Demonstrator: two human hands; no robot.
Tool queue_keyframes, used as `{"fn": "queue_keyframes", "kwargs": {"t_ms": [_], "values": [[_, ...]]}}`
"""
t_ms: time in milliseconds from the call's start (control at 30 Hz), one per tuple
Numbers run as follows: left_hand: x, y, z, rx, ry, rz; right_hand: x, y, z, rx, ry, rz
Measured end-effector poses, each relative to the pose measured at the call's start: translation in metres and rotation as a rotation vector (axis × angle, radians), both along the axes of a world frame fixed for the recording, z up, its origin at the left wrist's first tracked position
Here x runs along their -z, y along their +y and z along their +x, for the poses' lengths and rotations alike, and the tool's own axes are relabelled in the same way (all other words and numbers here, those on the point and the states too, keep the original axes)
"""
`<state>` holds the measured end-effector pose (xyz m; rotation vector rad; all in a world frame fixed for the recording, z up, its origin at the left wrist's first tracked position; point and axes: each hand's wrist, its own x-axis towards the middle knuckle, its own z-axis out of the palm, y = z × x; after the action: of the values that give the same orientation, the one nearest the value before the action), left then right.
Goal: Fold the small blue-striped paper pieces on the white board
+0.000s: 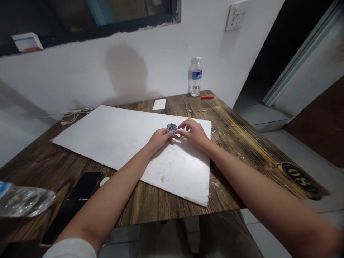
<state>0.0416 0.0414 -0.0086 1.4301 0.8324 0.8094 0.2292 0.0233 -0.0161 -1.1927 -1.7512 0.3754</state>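
Note:
My left hand [159, 138] and my right hand [194, 132] meet over the far right part of a large white sheet [113, 138] lying on the wooden table [242, 143]. Both hands are closed round a small stack of blue and white cards or pieces [172, 128]. The left fingers pinch it from the left. Pressing on it from the right are the fingertips of the other hand. What the pieces are is too small to tell.
A water bottle [195, 77] and a red pen-like object [207, 97] stand at the table's far edge, with a small white paper [159, 104]. A black phone [76, 200] and a lying plastic bottle [24, 200] are near left. White cable [73, 114] lies far left.

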Motion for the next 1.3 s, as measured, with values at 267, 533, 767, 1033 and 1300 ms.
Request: {"fn": "queue_keyframes", "kwargs": {"t_ms": [267, 533, 767, 1033, 1300], "values": [[0.0, 0.0, -0.003, 0.011, 0.077, 0.018, -0.002, -0.003, -0.006, -0.008, 0.092, -0.087], [-0.002, -0.002, 0.0, 0.01, 0.044, -0.025, -0.007, -0.006, -0.01, 0.004, 0.198, -0.194], [-0.001, 0.0, -0.002, -0.009, 0.087, 0.005, -0.004, -0.005, -0.01, -0.023, 0.27, -0.234], [-0.005, -0.002, -0.002, -0.079, 0.146, 0.023, -0.004, -0.005, -0.011, -0.081, 0.387, -0.281], [-0.003, -0.001, 0.0, -0.037, 0.096, 0.002, 0.0, -0.002, -0.01, -0.072, 0.41, -0.253]]}}
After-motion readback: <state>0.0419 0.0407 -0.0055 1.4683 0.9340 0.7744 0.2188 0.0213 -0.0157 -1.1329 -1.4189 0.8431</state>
